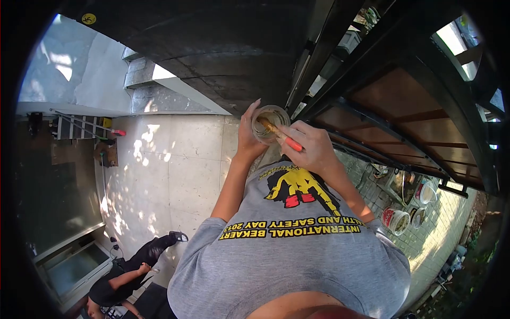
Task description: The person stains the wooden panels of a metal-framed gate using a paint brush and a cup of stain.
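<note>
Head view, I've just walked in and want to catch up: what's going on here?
A person in a grey T-shirt holds a small clear cup in the left hand. The right hand grips an orange-handled brush with its bristles inside the cup. Black metal bars run just beyond the hands. Open tubs stand on the paving at right, and another person is down at lower left.

The orange-handled brush [270, 128] is leaning inside the round clear plastic cup [277, 114], sitting between left hand [245, 136] and right hand [313, 147].
</note>
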Available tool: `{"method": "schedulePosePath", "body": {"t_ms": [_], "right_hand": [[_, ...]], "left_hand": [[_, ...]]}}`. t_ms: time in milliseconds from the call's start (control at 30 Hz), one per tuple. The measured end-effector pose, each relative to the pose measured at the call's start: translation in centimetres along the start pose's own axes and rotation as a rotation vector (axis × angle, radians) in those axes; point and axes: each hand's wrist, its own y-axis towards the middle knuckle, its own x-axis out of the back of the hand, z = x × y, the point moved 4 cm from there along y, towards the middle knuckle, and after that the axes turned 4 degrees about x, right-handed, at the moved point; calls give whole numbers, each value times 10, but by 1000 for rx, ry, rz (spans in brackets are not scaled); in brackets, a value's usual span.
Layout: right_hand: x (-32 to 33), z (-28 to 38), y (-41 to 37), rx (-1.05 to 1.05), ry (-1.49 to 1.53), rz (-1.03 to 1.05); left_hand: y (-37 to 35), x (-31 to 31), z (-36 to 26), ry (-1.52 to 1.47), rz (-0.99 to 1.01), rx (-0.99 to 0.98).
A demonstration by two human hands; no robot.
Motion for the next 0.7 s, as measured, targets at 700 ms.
{"method": "schedulePosePath", "body": {"t_ms": [700], "right_hand": [[4,5,17,-308,88,-345]], "left_hand": [[96,-17,10,66,237,-240]]}}
